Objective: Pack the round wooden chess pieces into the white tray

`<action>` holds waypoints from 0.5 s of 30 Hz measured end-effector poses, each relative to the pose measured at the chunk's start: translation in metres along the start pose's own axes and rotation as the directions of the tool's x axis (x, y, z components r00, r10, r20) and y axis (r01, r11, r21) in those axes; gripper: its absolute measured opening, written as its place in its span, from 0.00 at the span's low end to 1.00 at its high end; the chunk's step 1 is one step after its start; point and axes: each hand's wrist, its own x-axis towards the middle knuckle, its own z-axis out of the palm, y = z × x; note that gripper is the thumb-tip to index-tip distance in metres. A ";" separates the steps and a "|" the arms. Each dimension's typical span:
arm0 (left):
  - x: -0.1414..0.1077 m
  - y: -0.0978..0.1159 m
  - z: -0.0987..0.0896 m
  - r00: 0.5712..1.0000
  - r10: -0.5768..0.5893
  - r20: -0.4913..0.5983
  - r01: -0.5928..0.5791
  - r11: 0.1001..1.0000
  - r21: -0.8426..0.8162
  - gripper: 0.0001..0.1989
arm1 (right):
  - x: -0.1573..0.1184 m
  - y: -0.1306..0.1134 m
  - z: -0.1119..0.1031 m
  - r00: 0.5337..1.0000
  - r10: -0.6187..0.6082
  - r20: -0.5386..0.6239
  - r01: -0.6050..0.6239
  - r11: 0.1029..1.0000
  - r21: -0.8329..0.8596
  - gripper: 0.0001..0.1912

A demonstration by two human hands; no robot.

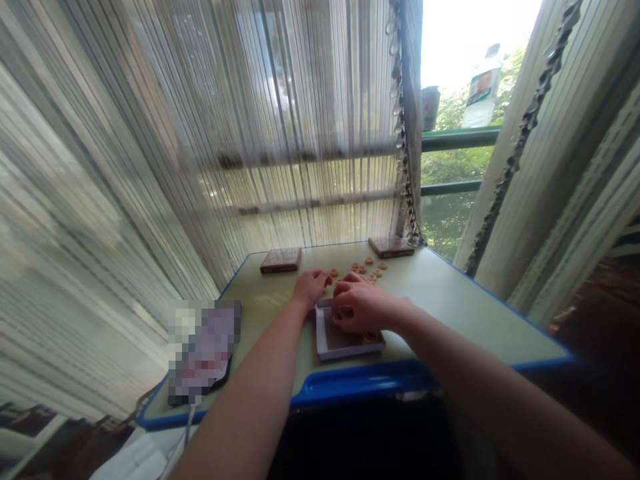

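A shallow white-rimmed box (323,338) with a brown inside lies near the front edge of the table. One round wooden piece (370,338) is in its front right corner. Over the box, my right hand (357,301) is bent with curled fingers; whatever its fingertips hold is too small to make out. My left hand (313,288) rests at the back left corner of the box, its fingers curled together near the tabletop, and their contents are hidden. Beyond both hands, several small round wooden pieces (369,261) are scattered on the table.
The pale table (450,307) has a blue edge. Two flat brown boxes (281,260) (391,247) lie at its back. A pixelated phone-like device (205,353) with a white cable is at the left. String curtains (310,120) hang behind; a bottle (483,93) and a can (430,108) stand by the window.
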 end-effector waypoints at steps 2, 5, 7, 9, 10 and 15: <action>0.001 -0.002 0.001 1.000 0.003 0.011 -0.003 1.000 0.009 0.19 | 0.000 0.000 0.001 1.000 -0.001 0.028 0.001 1.000 -0.013 0.08; 0.002 -0.002 0.002 1.000 0.013 0.015 -0.013 0.999 0.033 0.19 | 0.000 -0.001 0.001 0.999 -0.007 0.049 0.008 1.000 -0.015 0.09; 0.002 -0.001 0.002 1.000 0.023 0.014 -0.024 0.998 0.065 0.19 | 0.000 -0.001 0.000 0.999 -0.013 0.041 0.014 1.000 -0.012 0.10; 0.000 0.002 0.001 0.999 0.037 0.023 -0.039 0.992 0.117 0.18 | 0.000 -0.001 -0.001 0.999 -0.026 0.018 0.026 1.000 -0.006 0.11; 0.000 0.003 0.001 0.999 0.043 0.032 -0.047 0.989 0.143 0.18 | 0.000 0.000 -0.001 0.999 -0.039 0.006 0.039 0.999 -0.003 0.11; -0.002 0.006 0.000 0.998 0.053 0.043 -0.059 0.984 0.168 0.19 | 0.000 0.003 -0.001 0.994 -0.108 -0.006 0.108 0.994 0.002 0.06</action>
